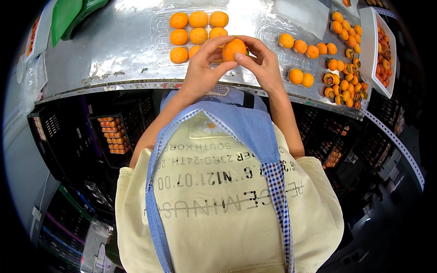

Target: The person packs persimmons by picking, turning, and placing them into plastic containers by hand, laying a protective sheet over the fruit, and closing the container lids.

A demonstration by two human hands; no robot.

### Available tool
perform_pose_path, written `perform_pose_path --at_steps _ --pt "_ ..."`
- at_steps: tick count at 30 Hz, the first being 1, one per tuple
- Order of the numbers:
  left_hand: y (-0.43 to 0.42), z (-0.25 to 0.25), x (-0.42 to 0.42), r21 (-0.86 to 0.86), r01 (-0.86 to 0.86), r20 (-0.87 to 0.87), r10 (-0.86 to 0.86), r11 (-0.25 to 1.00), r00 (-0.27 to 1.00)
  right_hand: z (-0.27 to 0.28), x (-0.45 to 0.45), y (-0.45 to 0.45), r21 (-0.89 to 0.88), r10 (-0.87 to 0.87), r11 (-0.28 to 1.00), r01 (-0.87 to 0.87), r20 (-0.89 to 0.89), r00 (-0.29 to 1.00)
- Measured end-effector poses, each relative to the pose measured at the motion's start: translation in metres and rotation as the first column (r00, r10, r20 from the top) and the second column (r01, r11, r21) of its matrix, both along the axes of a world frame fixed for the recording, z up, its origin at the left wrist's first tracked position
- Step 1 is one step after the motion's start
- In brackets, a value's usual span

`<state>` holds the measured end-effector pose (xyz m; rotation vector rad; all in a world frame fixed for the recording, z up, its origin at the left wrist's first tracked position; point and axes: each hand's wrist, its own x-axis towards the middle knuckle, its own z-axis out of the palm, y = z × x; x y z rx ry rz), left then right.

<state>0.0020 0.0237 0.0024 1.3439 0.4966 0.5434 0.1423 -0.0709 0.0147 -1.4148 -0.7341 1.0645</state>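
Between my two hands is an orange persimmon (233, 50), held just above the table's near edge. My left hand (205, 68) grips it from the left with thumb and fingers. On the other side, my right hand (262, 66) curls around it, thumb pressed on its front; a bit of green calyx shows by the right fingers. Right behind my hands lies a clear plastic tray (160, 43) with several persimmons (198, 36) in rows. My hands and the held fruit cover part of its front right corner.
Loose persimmons (348, 86) spread over the metal table (116, 50) at the right, beside a white crate (369, 45) of more fruit. Another clear tray (268, 34) lies right of centre. A green container (75, 18) stands back left; black crates (109, 136) sit below.
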Motion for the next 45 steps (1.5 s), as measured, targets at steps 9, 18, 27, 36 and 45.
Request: perform_pose_path --at_steps 9,18,27,36,45 --pt "0.002 0.0 0.001 0.066 -0.031 -0.025 0.033 0.997 0.999 -0.006 0.003 -0.004 0.18 0.021 0.984 0.008 -0.154 0.988" --pt "0.004 0.009 0.001 0.519 -0.152 -0.02 0.189 0.841 0.982 -0.002 -0.001 0.0 0.082 0.043 0.996 -0.036 -0.085 0.995" --pt "0.006 0.011 0.001 -0.217 -0.054 0.109 0.079 0.975 0.991 -0.005 -0.008 0.002 0.25 -0.159 0.963 0.099 0.235 0.959" --pt "0.009 -0.003 -0.002 -0.496 -0.002 0.049 0.03 0.868 0.998 -0.005 -0.002 0.005 0.303 -0.155 0.934 -0.189 0.82 0.551" --pt "0.023 -0.001 -0.009 -0.703 0.372 0.447 -0.03 0.606 0.894 -0.008 -0.003 0.0 0.37 -0.3 0.915 0.16 0.363 0.882"
